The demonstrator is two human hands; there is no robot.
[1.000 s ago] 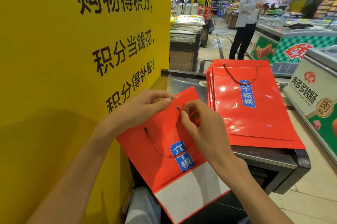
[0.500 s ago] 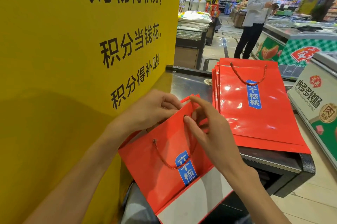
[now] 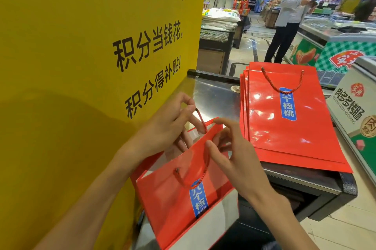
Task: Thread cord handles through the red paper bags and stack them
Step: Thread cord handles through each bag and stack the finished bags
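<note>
A red paper bag (image 3: pixel 175 192) with a blue label leans against my lap at the bottom centre, its mouth open. A red cord handle (image 3: pixel 200 119) runs up out of the bag's top edge; my left hand (image 3: pixel 166 127) pinches its upper end above the opening. My right hand (image 3: pixel 227 152) holds the bag's near top edge between thumb and forefinger. The cord's other part (image 3: pixel 184 180) hangs in a loop on the bag's front. To the right, a stack of flat red bags (image 3: pixel 284 127) with cord handles lies on the metal counter (image 3: pixel 211 95).
A tall yellow sign panel (image 3: pixel 91 66) stands close on my left. A white freezer chest (image 3: pixel 356 119) sits at the right edge. A person (image 3: pixel 291 9) stands in the aisle beyond the counter, beside more freezers. Tiled floor lies to the lower right.
My left hand has drawn the cord up out of the bag's top edge. The bag's mouth has opened wider, and my right hand shifted from the cord hole to the near rim.
</note>
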